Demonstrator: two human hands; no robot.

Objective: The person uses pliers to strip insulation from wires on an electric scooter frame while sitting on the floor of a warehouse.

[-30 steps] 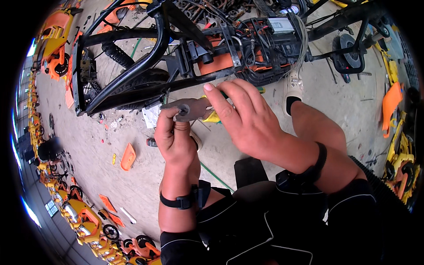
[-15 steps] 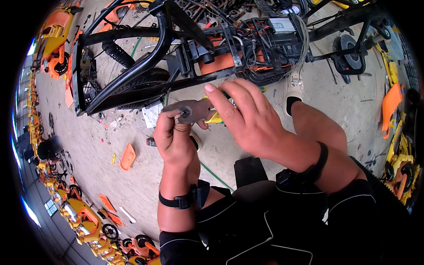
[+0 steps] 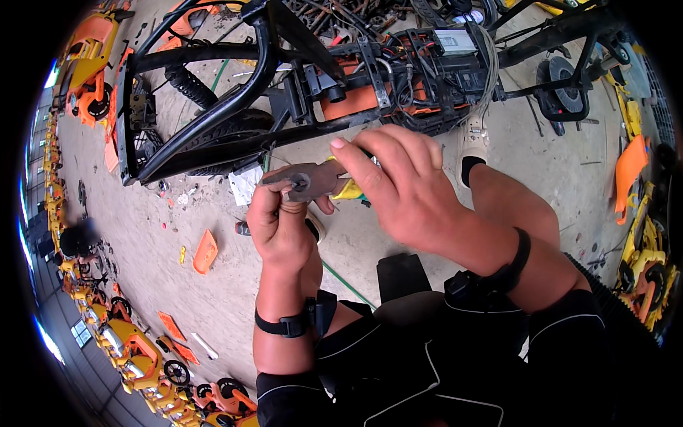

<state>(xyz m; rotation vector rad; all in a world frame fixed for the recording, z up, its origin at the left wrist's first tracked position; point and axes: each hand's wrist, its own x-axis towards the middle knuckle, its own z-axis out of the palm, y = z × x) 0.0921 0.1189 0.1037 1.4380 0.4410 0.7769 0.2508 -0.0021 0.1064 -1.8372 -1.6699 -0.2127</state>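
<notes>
My right hand [image 3: 416,188] is wrapped around the yellow and green handles of a pair of combination pliers [image 3: 324,178], its index finger stretched along them. The dark, worn jaws point left, with a hollow between them. At the jaw end my left hand [image 3: 283,231] is closed, thumb and fingers pinched together. Something small and dark sits in the jaws by my left thumb, too small to name. A thin wire end sticks up just beyond my left fingers. Part of the handles is hidden behind my right hand.
A black vehicle frame [image 3: 206,132] with wiring and a battery-like box [image 3: 455,41] lies just ahead. An orange panel [image 3: 205,252] is on the concrete floor at left. Rows of yellow and orange bikes [image 3: 131,341] line the left side. An orange part [image 3: 629,171] lies at right.
The pliers have turned slightly, and their jaws now show more clearly with the hollow in view. My right fingers have shifted a little on the handles. My left hand stays nearly still.
</notes>
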